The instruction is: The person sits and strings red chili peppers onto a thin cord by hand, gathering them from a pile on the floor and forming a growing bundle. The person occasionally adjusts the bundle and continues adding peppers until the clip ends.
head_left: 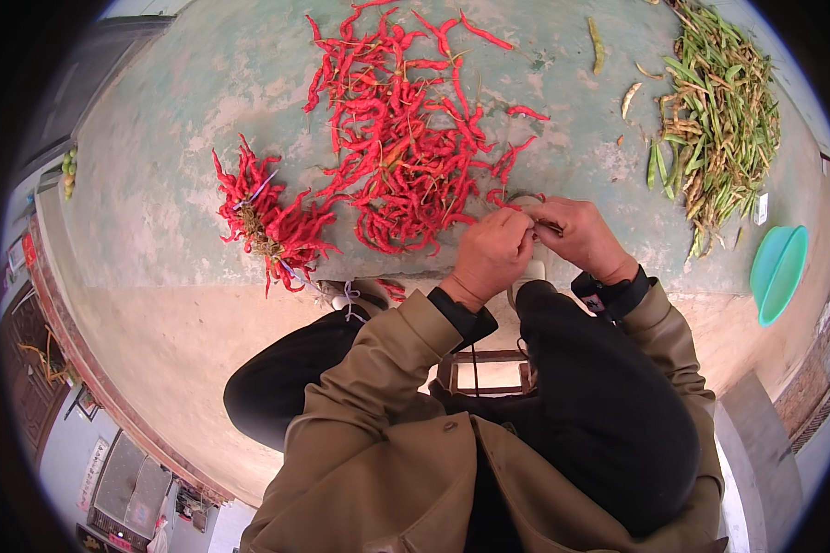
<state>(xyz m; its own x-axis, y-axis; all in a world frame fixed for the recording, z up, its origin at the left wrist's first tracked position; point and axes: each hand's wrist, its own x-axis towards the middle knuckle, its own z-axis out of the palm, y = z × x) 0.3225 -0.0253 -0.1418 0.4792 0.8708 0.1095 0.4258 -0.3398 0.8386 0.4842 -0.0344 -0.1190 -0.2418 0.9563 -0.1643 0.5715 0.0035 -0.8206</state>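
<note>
My left hand (493,256) and my right hand (583,238) meet over the near edge of the concrete surface, in front of my knees. The fingers of both are closed in a pinch. Between and just beyond the fingertips a red chili pepper (500,200) shows in part; my fingers cover the rest. Just beyond my hands spreads a large heap of loose red chili peppers (406,175). To its left lies a bunch of red chili peppers (286,230), its stems gathered together and tied with pale string (256,188).
A pile of green and brown bean pods (717,115) lies at the far right, with a few stray pods (597,46) beside it. Near the right edge is a turquoise plastic basin (779,275). Below my arms a wooden stool (484,373) shows between my legs.
</note>
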